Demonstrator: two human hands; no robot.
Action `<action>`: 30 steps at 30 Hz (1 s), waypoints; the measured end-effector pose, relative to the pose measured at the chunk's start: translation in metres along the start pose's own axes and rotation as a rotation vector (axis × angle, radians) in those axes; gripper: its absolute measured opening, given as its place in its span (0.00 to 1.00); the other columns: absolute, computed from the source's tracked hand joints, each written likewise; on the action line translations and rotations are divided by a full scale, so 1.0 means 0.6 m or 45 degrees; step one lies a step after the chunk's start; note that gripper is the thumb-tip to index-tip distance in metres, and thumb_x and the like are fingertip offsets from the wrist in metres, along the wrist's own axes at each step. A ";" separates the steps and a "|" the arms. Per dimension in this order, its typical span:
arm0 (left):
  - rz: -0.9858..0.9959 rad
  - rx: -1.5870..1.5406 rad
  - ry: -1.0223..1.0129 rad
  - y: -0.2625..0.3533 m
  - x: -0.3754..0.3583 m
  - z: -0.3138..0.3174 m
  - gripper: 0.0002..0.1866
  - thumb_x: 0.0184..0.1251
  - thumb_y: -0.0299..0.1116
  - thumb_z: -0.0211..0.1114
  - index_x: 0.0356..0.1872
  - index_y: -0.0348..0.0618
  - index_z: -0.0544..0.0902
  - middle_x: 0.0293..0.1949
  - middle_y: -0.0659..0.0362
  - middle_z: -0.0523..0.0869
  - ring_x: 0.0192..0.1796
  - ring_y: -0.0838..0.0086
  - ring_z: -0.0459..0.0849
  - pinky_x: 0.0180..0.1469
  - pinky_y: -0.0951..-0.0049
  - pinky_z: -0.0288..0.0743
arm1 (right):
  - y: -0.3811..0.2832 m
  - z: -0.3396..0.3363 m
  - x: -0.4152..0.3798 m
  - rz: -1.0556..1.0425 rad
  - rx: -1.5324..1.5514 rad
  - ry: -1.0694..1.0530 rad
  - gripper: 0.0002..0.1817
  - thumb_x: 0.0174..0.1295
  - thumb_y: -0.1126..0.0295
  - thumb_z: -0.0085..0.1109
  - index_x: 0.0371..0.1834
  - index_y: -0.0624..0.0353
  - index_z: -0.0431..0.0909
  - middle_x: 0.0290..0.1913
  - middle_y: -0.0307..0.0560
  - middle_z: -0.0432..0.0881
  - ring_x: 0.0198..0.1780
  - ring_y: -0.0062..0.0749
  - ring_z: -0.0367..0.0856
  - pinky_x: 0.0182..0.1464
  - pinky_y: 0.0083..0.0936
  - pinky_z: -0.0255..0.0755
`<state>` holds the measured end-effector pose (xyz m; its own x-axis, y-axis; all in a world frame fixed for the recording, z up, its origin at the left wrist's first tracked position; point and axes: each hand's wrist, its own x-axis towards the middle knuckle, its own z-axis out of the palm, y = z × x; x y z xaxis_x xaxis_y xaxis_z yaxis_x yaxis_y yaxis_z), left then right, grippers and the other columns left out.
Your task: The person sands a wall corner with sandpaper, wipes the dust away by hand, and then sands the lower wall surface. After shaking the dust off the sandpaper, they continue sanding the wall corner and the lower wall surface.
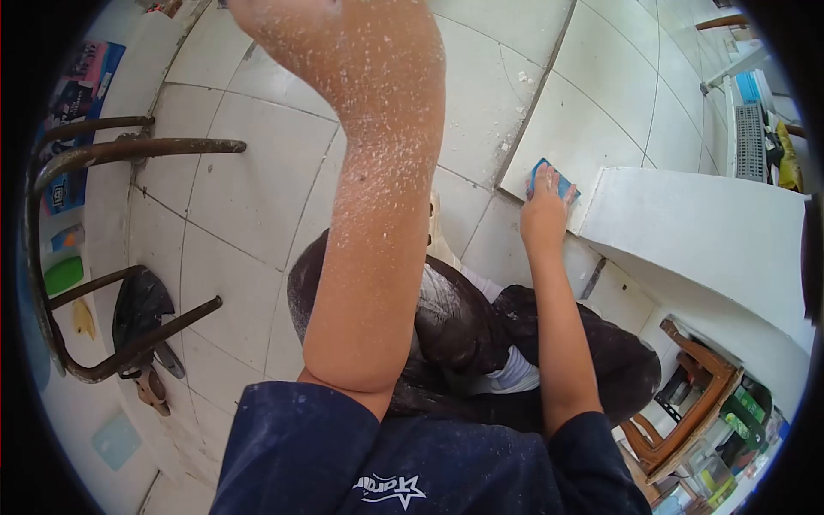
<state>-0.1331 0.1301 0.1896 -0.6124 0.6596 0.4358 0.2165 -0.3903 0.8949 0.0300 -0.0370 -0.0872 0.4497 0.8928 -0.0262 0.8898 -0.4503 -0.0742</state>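
My left arm reaches up close to the camera, its skin speckled with white dust. Only the heel of my left hand [343, 34] shows at the top edge, and its fingers are out of the frame. Over on the right, my right hand [547, 206] has its fingers over a flat blue pad [565, 186]. The hand presses the pad onto the corner of a raised tiled step [592, 112], beside the end of a low white wall [687, 206]. Whitish crumbs and smudges mark the floor tiles [249, 163] along the step's edge.
A rusty metal-tube frame [137, 154] stands at the left, with a black object [142, 313] and a sandal [153, 390] by it. A brown wooden frame [687, 412] and household goods sit at the lower right. A grey basket [751, 142] is at the upper right.
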 end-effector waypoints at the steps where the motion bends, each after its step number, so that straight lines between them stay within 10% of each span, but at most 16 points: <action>1: 0.029 -0.072 -0.026 -0.006 0.008 -0.004 0.20 0.58 0.25 0.56 0.53 0.34 0.76 0.53 0.47 0.76 0.60 0.63 0.72 0.66 0.64 0.61 | -0.007 -0.003 0.004 0.061 -0.043 -0.025 0.29 0.68 0.69 0.51 0.71 0.69 0.63 0.71 0.63 0.67 0.73 0.53 0.62 0.75 0.53 0.47; 15: -0.070 -0.310 -0.035 -0.030 0.079 -0.078 0.10 0.59 0.23 0.63 0.42 0.36 0.83 0.45 0.59 0.84 0.51 0.69 0.79 0.60 0.73 0.72 | 0.032 0.007 0.081 0.051 0.248 0.196 0.28 0.69 0.66 0.49 0.70 0.69 0.64 0.70 0.64 0.68 0.73 0.54 0.63 0.75 0.54 0.46; 23: 0.178 -0.400 -0.059 -0.036 0.125 -0.122 0.07 0.61 0.19 0.58 0.36 0.23 0.79 0.50 0.46 0.82 0.53 0.64 0.80 0.57 0.66 0.81 | -0.020 0.020 0.020 -0.008 0.201 0.213 0.27 0.70 0.67 0.47 0.70 0.68 0.64 0.69 0.66 0.68 0.72 0.57 0.63 0.75 0.53 0.47; 30: -0.087 -0.423 0.143 -0.020 0.147 -0.123 0.09 0.62 0.19 0.56 0.39 0.20 0.78 0.49 0.44 0.80 0.55 0.60 0.79 0.58 0.64 0.81 | -0.032 0.008 0.012 -0.054 0.102 0.180 0.28 0.68 0.69 0.49 0.69 0.73 0.63 0.70 0.67 0.67 0.74 0.57 0.61 0.75 0.52 0.47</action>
<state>-0.2459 0.1458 0.2105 -0.7008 0.6238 0.3460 -0.0759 -0.5475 0.8334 0.0156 -0.0216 -0.0910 0.4233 0.8982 0.1187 0.9016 -0.4049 -0.1519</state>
